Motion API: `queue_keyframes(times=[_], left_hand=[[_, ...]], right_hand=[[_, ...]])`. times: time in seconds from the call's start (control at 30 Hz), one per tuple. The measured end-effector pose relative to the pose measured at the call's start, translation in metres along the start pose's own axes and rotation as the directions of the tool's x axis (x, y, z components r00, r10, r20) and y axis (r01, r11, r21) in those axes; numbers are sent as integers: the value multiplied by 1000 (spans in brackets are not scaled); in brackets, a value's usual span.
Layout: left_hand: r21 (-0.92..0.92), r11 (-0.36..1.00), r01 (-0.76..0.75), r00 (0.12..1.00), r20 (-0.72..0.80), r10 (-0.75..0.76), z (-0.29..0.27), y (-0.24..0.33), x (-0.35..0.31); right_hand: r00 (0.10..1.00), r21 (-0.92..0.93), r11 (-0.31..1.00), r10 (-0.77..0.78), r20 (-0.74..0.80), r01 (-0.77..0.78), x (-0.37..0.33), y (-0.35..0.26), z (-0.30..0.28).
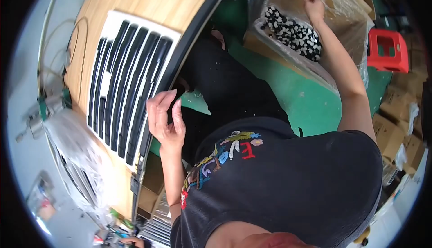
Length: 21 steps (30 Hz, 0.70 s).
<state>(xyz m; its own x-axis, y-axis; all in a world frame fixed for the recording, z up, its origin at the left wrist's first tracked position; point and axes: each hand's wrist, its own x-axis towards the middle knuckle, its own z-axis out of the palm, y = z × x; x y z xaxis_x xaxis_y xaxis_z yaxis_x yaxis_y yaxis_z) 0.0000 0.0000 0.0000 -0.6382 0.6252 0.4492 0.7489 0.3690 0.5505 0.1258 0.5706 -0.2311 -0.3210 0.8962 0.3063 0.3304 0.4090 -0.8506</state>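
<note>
My left hand [166, 119] is raised beside the dark edge of the table, thumb and fingers apart, with nothing visible between them. Next to it on the wooden tabletop lies a white board [173, 32] carrying several rows of black strips [130, 70]; a white gap shows among the rows. My right hand [314, 9] reaches out over a box lined with clear plastic [344, 20]. Its fingers are curled together, and what they hold, if anything, is hidden. Below that hand, small black and white pieces [292, 36] are heaped in the box.
A red plastic stool [375, 45] stands beyond the lined box. Cardboard boxes [389, 135] are stacked at the right. Something wrapped in clear plastic [74, 144] sits at the table's left side. Another person's hand [132, 240] shows at the lower left. The floor [308, 106] is green.
</note>
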Motion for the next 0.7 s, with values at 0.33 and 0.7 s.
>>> queue_keyframes(times=[0.33, 0.7], left_hand=[[402, 893, -202, 900, 435, 8, 119, 3, 147], [285, 949, -133, 893, 450, -10, 130, -29, 141]], right_hand=[[251, -804, 576, 764, 594, 149, -102, 194, 6], [419, -815, 362, 893, 164, -452, -153, 306, -47]])
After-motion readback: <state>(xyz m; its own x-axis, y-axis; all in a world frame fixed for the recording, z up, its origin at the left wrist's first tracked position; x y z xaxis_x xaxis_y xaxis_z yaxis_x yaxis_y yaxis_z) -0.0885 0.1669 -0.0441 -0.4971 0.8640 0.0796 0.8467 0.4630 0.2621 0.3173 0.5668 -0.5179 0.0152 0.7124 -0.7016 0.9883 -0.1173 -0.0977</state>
